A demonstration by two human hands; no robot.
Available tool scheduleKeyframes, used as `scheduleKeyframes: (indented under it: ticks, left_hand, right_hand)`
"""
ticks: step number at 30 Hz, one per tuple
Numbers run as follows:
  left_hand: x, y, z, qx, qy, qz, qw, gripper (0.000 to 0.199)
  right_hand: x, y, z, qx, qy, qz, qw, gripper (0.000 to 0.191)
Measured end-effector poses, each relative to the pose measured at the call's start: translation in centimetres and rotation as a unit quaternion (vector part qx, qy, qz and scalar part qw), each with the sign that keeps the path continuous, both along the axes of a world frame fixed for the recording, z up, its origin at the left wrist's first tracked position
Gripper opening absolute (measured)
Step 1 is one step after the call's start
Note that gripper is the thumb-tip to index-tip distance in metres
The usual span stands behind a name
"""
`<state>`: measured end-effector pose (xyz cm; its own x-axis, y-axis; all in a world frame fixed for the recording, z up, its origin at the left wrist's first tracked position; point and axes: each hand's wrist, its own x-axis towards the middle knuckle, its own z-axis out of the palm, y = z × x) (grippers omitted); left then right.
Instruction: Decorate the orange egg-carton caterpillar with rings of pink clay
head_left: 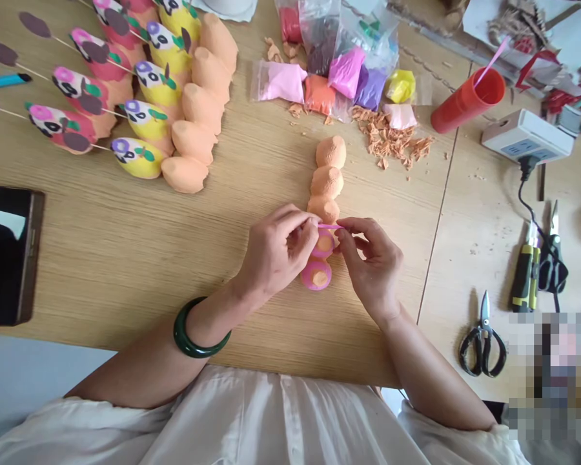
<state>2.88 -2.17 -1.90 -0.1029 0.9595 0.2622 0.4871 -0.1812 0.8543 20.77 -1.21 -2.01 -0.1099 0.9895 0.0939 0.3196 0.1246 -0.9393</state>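
Left hand (277, 250), right hand (375, 268) pinch thin pink strip (328, 227), inward from front edge of worktop (140, 245). Rough, rounded orange lumps (326, 183), partly hidden.

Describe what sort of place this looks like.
Probably a craft workspace, though whether in a home or a workshop I can't tell: small bags of coloured, clay-like material, rows of decorated yellow and pink figures and scissors all sit on a wooden table.
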Motion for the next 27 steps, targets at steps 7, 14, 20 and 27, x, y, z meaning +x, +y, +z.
scheduleKeyframes:
  ticks: [7, 14, 20, 27]
  left_hand:
    - [-0.2, 0.1, -0.1, -0.041, -0.053, -0.006, 0.998, 0.025]
    - [-0.4, 0.4, -0.1, -0.059, -0.082, -0.006, 0.995, 0.021]
    - [-0.4, 0.1, 0.3, -0.02, 0.001, -0.014, 1.0, 0.025]
    - [-0.2, 0.1, 0.2, -0.002, 0.071, -0.007, 0.997, 0.025]
  right_hand:
    - [0.1, 0.6, -0.3, 0.002, 0.0, 0.011, 1.0, 0.01]
    - [0.2, 1.1, -0.6, -0.012, 0.016, 0.017, 1.0, 0.009]
    - [0.1, 1.5, -0.2, -0.019, 0.024, 0.021, 0.999, 0.007]
    - [0.0, 1.9, -1.3, 0.106, -0.047, -0.011, 0.993, 0.006]
